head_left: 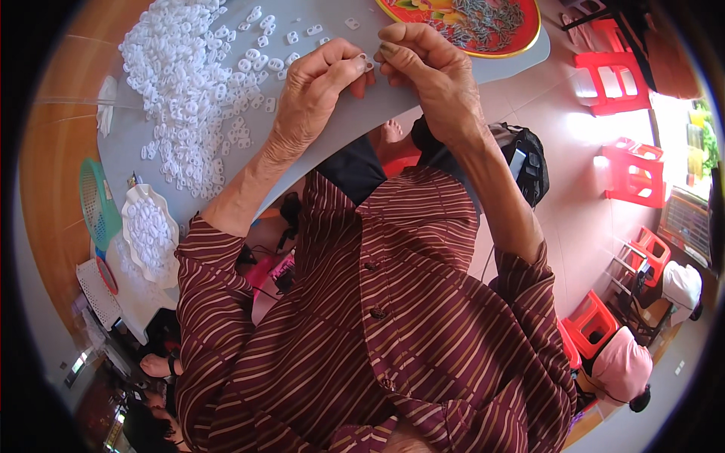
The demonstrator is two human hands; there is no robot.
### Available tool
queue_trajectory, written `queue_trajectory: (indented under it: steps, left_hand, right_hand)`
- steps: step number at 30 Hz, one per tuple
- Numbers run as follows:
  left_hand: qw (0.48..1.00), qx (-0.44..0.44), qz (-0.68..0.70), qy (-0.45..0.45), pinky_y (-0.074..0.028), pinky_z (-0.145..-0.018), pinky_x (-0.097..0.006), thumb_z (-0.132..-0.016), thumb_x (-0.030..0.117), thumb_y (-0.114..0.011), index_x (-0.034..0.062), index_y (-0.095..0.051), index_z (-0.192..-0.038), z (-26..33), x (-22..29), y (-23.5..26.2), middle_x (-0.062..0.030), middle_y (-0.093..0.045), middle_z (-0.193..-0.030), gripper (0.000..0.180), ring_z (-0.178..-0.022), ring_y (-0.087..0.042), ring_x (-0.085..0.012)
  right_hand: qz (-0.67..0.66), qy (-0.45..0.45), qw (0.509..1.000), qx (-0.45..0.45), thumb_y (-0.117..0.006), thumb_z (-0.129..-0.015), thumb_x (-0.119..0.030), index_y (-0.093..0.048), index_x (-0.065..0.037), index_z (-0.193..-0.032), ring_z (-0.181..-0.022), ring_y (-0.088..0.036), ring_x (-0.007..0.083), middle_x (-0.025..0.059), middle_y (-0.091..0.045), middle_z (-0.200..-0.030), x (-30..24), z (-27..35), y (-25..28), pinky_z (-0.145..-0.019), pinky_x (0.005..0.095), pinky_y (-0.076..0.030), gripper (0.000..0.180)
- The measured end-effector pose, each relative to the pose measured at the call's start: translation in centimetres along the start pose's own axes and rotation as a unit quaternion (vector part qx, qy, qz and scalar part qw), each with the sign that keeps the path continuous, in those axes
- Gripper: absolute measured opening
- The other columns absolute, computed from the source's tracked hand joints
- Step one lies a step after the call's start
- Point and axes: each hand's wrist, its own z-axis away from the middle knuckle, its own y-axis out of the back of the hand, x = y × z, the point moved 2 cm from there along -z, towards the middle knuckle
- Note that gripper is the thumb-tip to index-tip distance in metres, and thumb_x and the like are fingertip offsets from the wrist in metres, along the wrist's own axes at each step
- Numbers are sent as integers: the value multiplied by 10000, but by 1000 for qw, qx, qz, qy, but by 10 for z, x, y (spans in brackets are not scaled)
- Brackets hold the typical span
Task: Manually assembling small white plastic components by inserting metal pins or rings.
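Observation:
My left hand point(313, 94) is closed in a pinch above the near edge of the grey table point(347, 102). Between its thumb and forefinger sits a small white plastic piece point(368, 66), mostly covered by the fingers. Close beside it, my right hand point(442, 79) has thumb and fingertips drawn together; whatever they hold, if anything, is too small to make out. A big heap of white two-holed plastic pieces point(177, 83) covers the table to the left, with several scattered near my left hand. Small grey metal parts point(487, 21) lie in a red flowered tray point(532, 38) beyond my right hand.
At the left stand a scalloped white dish point(172, 275) of white pieces and a green basket point(97, 200). Red plastic stools point(634, 177) stand on the tiled floor at the right. A black bag point(535, 170) is below my right forearm. Other people sit at the lower left.

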Motion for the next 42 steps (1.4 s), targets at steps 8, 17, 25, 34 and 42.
queue_trajectory:
  steps: [8, 17, 25, 34, 42]
  left_hand:
    - [1000, -4, -22, 6, -416, -630, -205, -896, 177, -513, 25, -593, -823, 1, 0, 1, -1, -558, -664, 187, -656, -508, -59]
    - [1000, -16, -8, 24, -414, -619, -210, -890, 186, -512, 27, -592, -826, 1, 5, -1, -1, -550, -657, 189, -651, -504, -62]
    - [999, -24, -14, 37, -413, -622, -213, -886, 207, -508, 30, -585, -822, 0, 3, 4, 0, -533, -652, 203, -650, -496, -65]
    - [999, -34, -28, 30, -416, -622, -214, -887, 172, -503, 25, -573, -834, 0, 6, 3, -3, -539, -664, 171, -651, -496, -64]
    - [996, -48, -70, 1, -411, -602, -220, -891, 166, -496, 25, -571, -840, -2, 2, 5, 0, -528, -654, 168, -634, -489, -67]
  right_hand:
    - [83, -14, 996, -43, -629, -875, -113, -652, -11, -987, -708, -568, 56, 9, -642, -783, -1, -2, 4, -676, 203, -475, 153]
    - [77, -13, 993, -89, -620, -881, -112, -633, -24, -1000, -717, -546, 63, -2, -619, -819, 0, -8, 9, -686, 195, -457, 149]
    - [33, -8, 991, -129, -615, -871, -59, -551, -44, -1124, -810, -554, 70, 1, -613, -924, 0, -7, 12, -751, 204, -458, 262]
    - [27, -3, 990, -138, -626, -869, -71, -547, -46, -1117, -813, -554, 63, -4, -611, -915, 1, -7, 13, -753, 205, -455, 262]
    - [33, 3, 990, -134, -643, -848, -50, -553, -27, -1077, -845, -605, 93, 12, -616, -910, 1, -8, 13, -765, 224, -487, 247]
